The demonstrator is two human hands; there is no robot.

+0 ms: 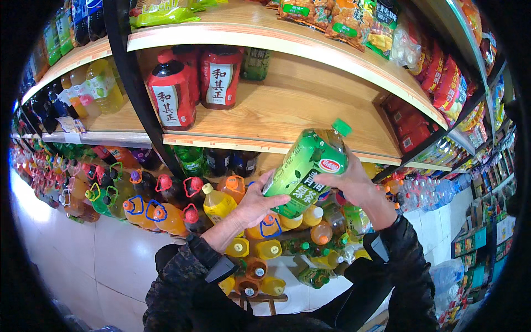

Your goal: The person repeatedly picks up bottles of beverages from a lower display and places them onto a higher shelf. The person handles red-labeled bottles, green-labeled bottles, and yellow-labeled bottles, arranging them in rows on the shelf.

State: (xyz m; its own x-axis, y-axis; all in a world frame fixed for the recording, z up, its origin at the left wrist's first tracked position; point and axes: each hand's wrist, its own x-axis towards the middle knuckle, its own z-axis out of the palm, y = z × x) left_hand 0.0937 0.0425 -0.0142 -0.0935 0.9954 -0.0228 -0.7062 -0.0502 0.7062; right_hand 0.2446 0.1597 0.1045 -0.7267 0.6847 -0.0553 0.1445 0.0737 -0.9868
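Observation:
A large green-labelled tea bottle [305,166] with a green cap is held tilted between both hands, its cap toward the upper right. My left hand [263,201] grips it near its base. Higher up on the other side, my right hand [346,178] grips it, the thumb across the label. Behind the bottle runs the front edge of a wooden shelf [265,114]. Red-labelled drink bottles [172,97] stand upright at the left of that shelf. Another green-labelled bottle [255,64] stands farther back, partly hidden by a red one.
Above hangs an upper shelf [249,35] with snack bags [348,25]. A black upright post [135,79] divides the shelving at left. Many drink bottles [170,218] crowd the floor below, some with loop handles. A wooden stool [271,301] is partly visible between my arms.

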